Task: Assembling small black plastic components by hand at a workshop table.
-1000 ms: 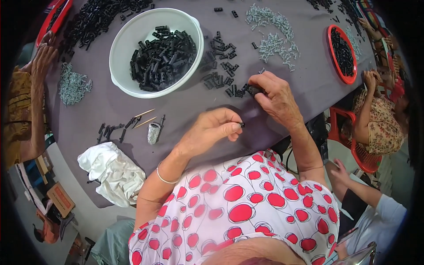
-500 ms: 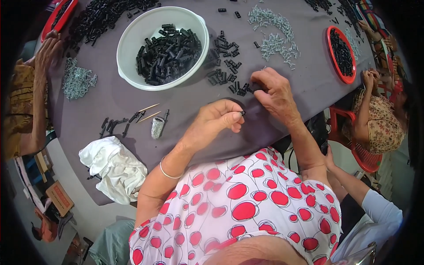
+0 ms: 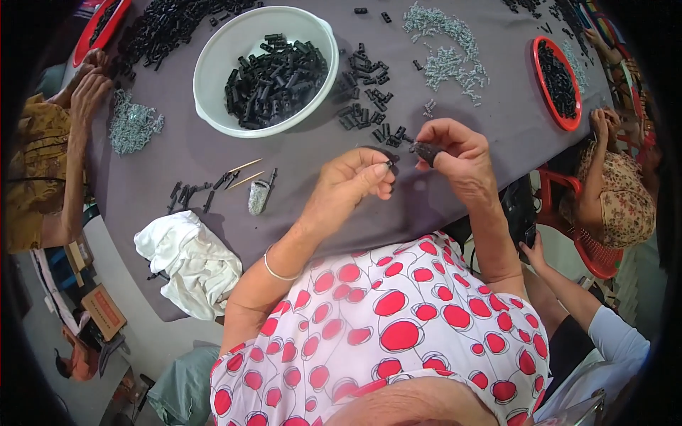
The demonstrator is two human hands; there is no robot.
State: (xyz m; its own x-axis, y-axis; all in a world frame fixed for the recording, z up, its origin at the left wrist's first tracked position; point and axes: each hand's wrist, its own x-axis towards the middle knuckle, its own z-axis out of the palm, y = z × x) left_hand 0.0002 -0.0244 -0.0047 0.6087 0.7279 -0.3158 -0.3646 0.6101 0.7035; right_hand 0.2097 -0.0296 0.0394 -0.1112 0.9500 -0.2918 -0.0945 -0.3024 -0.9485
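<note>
My left hand (image 3: 353,181) pinches a small black plastic part (image 3: 389,164) between thumb and forefinger. Just to its right, my right hand (image 3: 462,157) closes its thumb and forefinger at a dark piece (image 3: 428,152); the fingers partly cover it, and its exact kind is unclear. The two hands are close together but apart, above the near part of the table. Beyond them lies a loose group of short black plastic cylinders (image 3: 359,117). A white bowl (image 3: 220,53) holds many similar black parts.
Small metal springs (image 3: 444,67) lie at the far right, more springs (image 3: 135,128) at the left. Two wooden sticks (image 3: 245,179), a small grey container (image 3: 258,198) and a white cloth (image 3: 192,266) are left of me. A red tray (image 3: 577,92) stands right. People sit at both sides.
My right hand has drawn back from the group of black cylinders, turned, and now shows a dark piece at its fingertips. My left hand keeps its pinch. The view has shifted slightly.
</note>
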